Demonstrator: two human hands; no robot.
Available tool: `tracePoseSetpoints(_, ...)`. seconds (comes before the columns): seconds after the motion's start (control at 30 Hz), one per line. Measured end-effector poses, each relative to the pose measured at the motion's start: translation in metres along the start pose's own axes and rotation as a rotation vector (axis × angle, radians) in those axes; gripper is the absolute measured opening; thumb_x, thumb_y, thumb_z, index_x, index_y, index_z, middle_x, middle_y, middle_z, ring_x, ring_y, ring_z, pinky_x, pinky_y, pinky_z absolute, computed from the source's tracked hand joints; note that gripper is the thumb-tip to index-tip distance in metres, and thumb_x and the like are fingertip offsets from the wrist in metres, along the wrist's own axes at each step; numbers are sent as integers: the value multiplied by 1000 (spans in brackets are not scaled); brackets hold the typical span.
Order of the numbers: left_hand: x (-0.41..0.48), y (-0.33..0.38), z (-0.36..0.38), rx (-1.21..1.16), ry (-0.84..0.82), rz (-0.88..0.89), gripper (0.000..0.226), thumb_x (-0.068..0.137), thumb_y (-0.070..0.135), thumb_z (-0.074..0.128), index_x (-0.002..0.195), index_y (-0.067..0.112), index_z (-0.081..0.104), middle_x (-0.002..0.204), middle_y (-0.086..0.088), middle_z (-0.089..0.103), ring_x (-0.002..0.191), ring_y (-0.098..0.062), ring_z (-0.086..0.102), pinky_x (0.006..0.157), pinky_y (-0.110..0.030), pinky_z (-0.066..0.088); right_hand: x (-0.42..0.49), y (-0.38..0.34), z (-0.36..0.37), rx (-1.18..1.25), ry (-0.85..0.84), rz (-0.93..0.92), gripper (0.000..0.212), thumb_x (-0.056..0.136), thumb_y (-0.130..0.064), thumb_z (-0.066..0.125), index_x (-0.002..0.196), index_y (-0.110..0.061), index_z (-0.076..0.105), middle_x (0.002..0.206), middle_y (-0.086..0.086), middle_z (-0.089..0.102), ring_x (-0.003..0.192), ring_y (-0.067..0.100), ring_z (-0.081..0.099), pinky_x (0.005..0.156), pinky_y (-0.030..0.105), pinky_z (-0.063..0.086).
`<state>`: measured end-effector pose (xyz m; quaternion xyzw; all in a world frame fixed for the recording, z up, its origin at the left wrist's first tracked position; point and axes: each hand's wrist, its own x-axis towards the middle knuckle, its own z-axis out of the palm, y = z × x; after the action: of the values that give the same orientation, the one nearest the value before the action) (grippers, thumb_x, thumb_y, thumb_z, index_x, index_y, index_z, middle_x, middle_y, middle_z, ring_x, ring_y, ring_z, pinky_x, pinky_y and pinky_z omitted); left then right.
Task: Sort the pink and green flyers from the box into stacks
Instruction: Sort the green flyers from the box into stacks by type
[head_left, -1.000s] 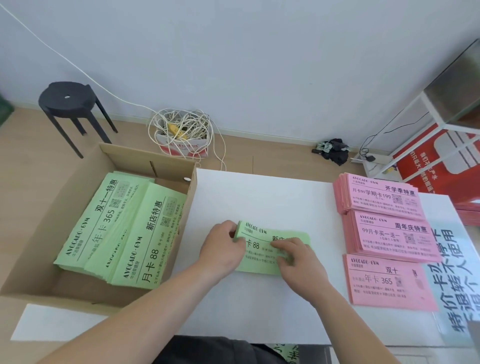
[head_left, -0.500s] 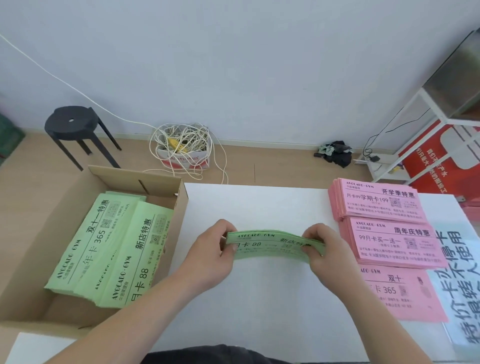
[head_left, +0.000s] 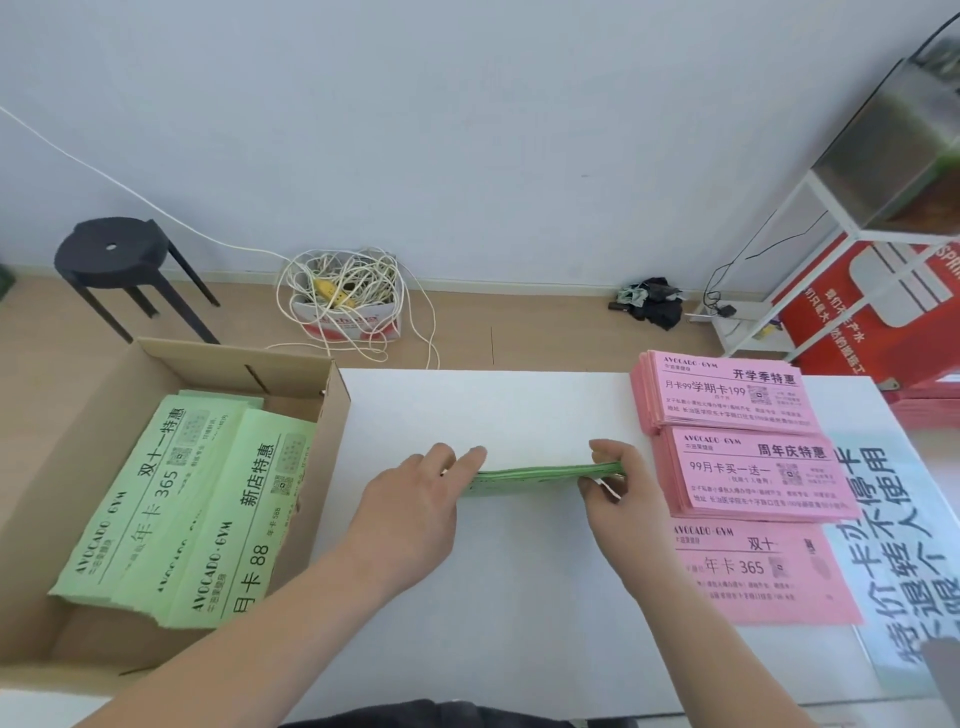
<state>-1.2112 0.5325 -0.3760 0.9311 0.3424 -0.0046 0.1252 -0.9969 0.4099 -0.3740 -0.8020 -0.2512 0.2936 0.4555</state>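
Two hands hold one green bundle (head_left: 530, 475) of flyers edge-on, level, over the middle of the white table (head_left: 493, 597). The left hand (head_left: 415, 501) grips its left end with the fingers laid close together over the top and the thumb hidden. The right hand (head_left: 618, 493) has its fingers curled round the right end, just beside the pink stacks. On the left, an open cardboard box (head_left: 332, 415) holds more green flyers (head_left: 197, 509), lying face up in overlapping piles that lean toward its near wall. Along the table's right side three pink stacks sit in a row: the far pink stack (head_left: 727, 400), the middle pink stack (head_left: 753, 473) touching it, and the thinner near pink stack (head_left: 753, 571). On the floor by the far wall, a small carton (head_left: 353, 322) is filled with tangled white cord.
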Motion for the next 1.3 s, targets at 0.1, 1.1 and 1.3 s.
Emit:
tracePoseSetpoints(0.1, 7, 7, 0, 38, -23, -82, 65, 93, 14, 45, 150, 31, 19, 121, 5, 41, 98, -21, 49, 67, -33, 43, 2, 1, 7, 76, 48, 41, 56, 95, -4, 64, 135, -41, 50, 120, -18, 63, 109, -1, 63, 87, 21, 50)
tracePoseSetpoints(1.1, 178, -17, -6, 27, -38, -155, 73, 94, 41, 59, 154, 23, 22, 151, 3, 38, 131, -25, 44, 100, -40, 43, 166, -70, 4, -1208, -499, -167, 92, 86, -27, 74, 158, -27, 17, 170, 8, 3, 155, 30, 10, 112, 46, 38)
tracePoseSetpoints(1.3, 177, -27, -3, -45, -345, 104, 116, 78, 66, 70, 162, 32, -3, 170, -1, -8, 157, -20, -8, 127, -38, 5, 189, -57, 5, -1325, -708, -306, 138, 63, -54, 90, 162, -36, -4, 171, 3, 2, 158, 24, -4, 127, 51, 2)
